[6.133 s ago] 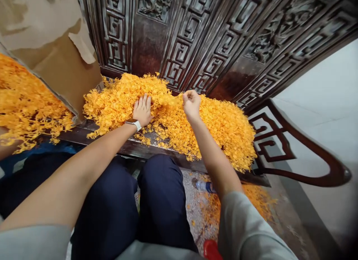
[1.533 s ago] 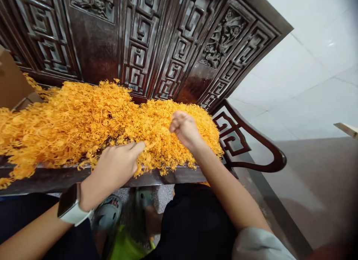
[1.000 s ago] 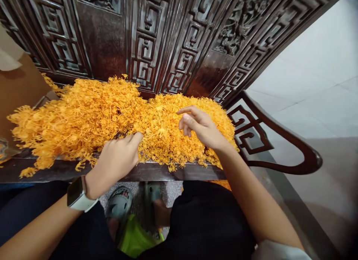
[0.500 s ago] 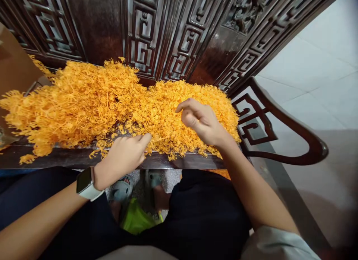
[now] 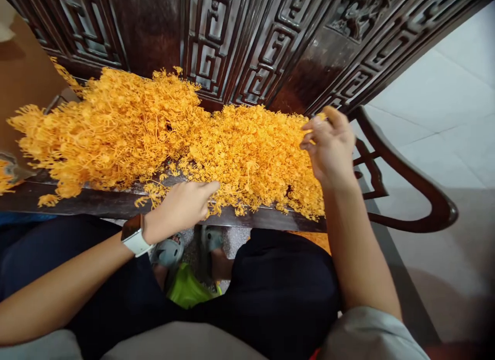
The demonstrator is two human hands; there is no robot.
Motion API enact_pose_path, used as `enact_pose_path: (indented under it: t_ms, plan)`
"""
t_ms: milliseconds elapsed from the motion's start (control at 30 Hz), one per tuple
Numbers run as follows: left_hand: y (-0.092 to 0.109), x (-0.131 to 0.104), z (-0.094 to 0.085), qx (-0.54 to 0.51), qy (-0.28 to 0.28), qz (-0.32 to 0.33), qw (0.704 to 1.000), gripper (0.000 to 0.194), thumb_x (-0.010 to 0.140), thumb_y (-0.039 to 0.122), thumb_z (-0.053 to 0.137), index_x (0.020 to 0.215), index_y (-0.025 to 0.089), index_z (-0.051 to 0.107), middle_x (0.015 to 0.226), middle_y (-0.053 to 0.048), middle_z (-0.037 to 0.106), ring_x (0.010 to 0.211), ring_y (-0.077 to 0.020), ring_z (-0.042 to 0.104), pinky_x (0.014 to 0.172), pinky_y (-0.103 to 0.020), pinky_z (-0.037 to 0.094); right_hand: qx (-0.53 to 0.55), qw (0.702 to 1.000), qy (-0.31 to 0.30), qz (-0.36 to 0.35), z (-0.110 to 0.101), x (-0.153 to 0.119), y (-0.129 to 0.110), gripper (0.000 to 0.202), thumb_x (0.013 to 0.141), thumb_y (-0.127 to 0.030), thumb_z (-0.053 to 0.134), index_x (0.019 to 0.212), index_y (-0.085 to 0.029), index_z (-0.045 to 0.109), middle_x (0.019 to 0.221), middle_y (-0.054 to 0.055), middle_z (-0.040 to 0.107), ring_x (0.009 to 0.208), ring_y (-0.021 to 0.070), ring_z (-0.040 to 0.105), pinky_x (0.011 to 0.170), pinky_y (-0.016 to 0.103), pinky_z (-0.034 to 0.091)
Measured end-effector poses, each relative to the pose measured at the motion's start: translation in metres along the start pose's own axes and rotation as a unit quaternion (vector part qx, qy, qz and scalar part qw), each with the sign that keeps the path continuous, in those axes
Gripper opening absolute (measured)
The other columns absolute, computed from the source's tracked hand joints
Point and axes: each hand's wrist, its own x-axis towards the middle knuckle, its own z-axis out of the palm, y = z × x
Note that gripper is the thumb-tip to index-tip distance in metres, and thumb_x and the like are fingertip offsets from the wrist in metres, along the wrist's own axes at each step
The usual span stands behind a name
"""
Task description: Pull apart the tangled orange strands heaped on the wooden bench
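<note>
Yellow-orange plastic flower-like pieces (image 5: pixel 247 153) lie in a long heap on a dark wooden bench seat (image 5: pixel 270 218). My left hand (image 5: pixel 185 202), with a watch on its wrist, is closed at the heap's front edge. Its thumb and forefinger are pressed together, and what they pinch is hidden. Over the heap's right end, my right hand (image 5: pixel 330 143) is raised with its fingers curled. A bit of yellow shows between its fingertips, seemingly one small piece. A few loose pieces (image 5: pixel 154 190) lie just left of my left hand.
The carved bench back (image 5: pixel 154 35) rises behind the heap, and a curved armrest (image 5: pixel 421 195) stands at the right. A brown cardboard box (image 5: pixel 31 66) is at the far left. Below the seat are my shoes (image 5: pixel 168 249) and a bright green bag-like thing (image 5: pixel 189 288).
My right hand has moved right and away from me, from above the heap's middle to its right end. My left hand stays closed at the front edge. The view has shifted slightly.
</note>
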Motion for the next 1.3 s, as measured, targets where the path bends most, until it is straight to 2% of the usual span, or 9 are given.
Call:
enact_pose_path:
  t_ms: [133,300,367,467,600,800,1000,1200,1300]
  plan:
    - [-0.005,0.005,0.001,-0.139,0.019,-0.029,0.99,0.021,0.081,0.003,0.046,0.083,0.022,0.055,0.06,0.003,0.044,0.055,-0.016,0.042,0.059,-0.032,0.024,-0.106,0.972,-0.196,0.071,0.037,-0.035,-0.006,0.053,0.095,-0.068,0.066,0.126,-0.025,0.063,0.092,0.005,0.072,0.064,0.0137,0.059,0.055,0.03,0.046]
    - [-0.001,0.007,-0.007,-0.206,0.035,-0.017,0.978,0.019,0.089,0.007,0.046,0.079,0.022,0.052,0.059,0.004,0.042,0.053,-0.0138,0.038,0.059,-0.031,0.026,-0.022,0.912,-0.399,0.096,0.074,-0.057,-0.013,0.049,0.091,-0.07,0.072,0.092,-0.021,0.068,0.075,0.001,0.066,0.062,0.0111,0.06,0.057,0.028,0.05]
    - [-0.001,0.009,-0.008,-0.218,0.041,-0.021,0.975,0.018,0.092,0.01,0.047,0.079,0.022,0.051,0.059,0.004,0.042,0.053,-0.0137,0.039,0.059,-0.031,0.025,0.018,0.938,-0.335,0.088,0.074,-0.048,-0.001,0.041,0.09,-0.061,0.078,0.083,-0.022,0.063,0.064,-0.002,0.057,0.056,0.0098,0.052,0.054,0.026,0.046]
    - [-0.007,0.014,-0.009,-0.273,0.053,-0.048,0.959,0.02,0.098,0.02,0.049,0.078,0.021,0.052,0.06,0.004,0.044,0.054,-0.0135,0.042,0.058,-0.03,0.027,0.061,0.987,-0.094,0.112,0.058,-0.023,0.029,0.033,0.091,-0.045,0.073,0.077,-0.024,0.052,0.06,-0.006,0.043,0.051,0.0081,0.038,0.047,0.023,0.038]
    - [-0.016,0.018,-0.009,-0.439,0.07,-0.092,0.891,0.026,0.102,0.027,0.051,0.076,0.021,0.05,0.06,0.004,0.042,0.052,-0.0114,0.037,0.052,-0.026,0.029,0.0,0.989,0.082,0.121,0.017,0.008,0.061,0.024,0.088,-0.036,0.07,0.085,-0.025,0.048,0.071,-0.004,0.047,0.056,0.0093,0.042,0.051,0.022,0.041]
    - [-0.015,0.017,-0.011,-0.596,0.067,-0.112,0.792,0.03,0.103,0.038,0.061,0.08,0.021,0.05,0.059,0.007,0.035,0.046,-0.0076,0.027,0.044,-0.022,0.022,-0.191,0.982,0.014,0.002,0.015,-0.009,0.049,0.043,0.084,-0.055,0.079,0.109,-0.027,0.058,0.112,0.007,0.065,0.083,0.0172,0.062,0.066,0.033,0.054]
    - [-0.007,0.019,-0.009,-0.57,0.059,-0.097,0.814,0.035,0.101,0.044,0.064,0.078,0.021,0.051,0.057,0.006,0.037,0.046,-0.0086,0.029,0.042,-0.022,0.024,-0.031,0.902,-0.427,0.047,0.092,-0.056,-0.005,0.049,0.097,-0.071,0.06,0.083,-0.024,0.067,0.08,0.003,0.068,0.07,0.0148,0.063,0.067,0.034,0.054]
    - [-0.004,0.015,-0.014,-0.548,0.111,-0.098,0.824,0.04,0.101,0.05,0.062,0.077,0.021,0.052,0.06,0.003,0.041,0.048,-0.0094,0.032,0.042,-0.023,0.024,-0.063,0.979,-0.19,0.032,0.076,-0.026,-0.006,0.054,0.093,-0.083,0.054,0.082,-0.03,0.062,0.058,-0.002,0.049,0.056,0.0161,0.048,0.052,0.033,0.044]
    - [-0.007,0.017,-0.012,-0.558,0.098,-0.109,0.816,0.037,0.101,0.047,0.064,0.077,0.021,0.052,0.058,0.004,0.039,0.046,-0.0089,0.03,0.041,-0.022,0.023,-0.034,0.948,-0.309,0.074,0.083,-0.043,-0.01,0.06,0.092,-0.086,0.052,0.094,-0.027,0.064,0.07,0.0,0.062,0.063,0.0145,0.059,0.057,0.031,0.049]
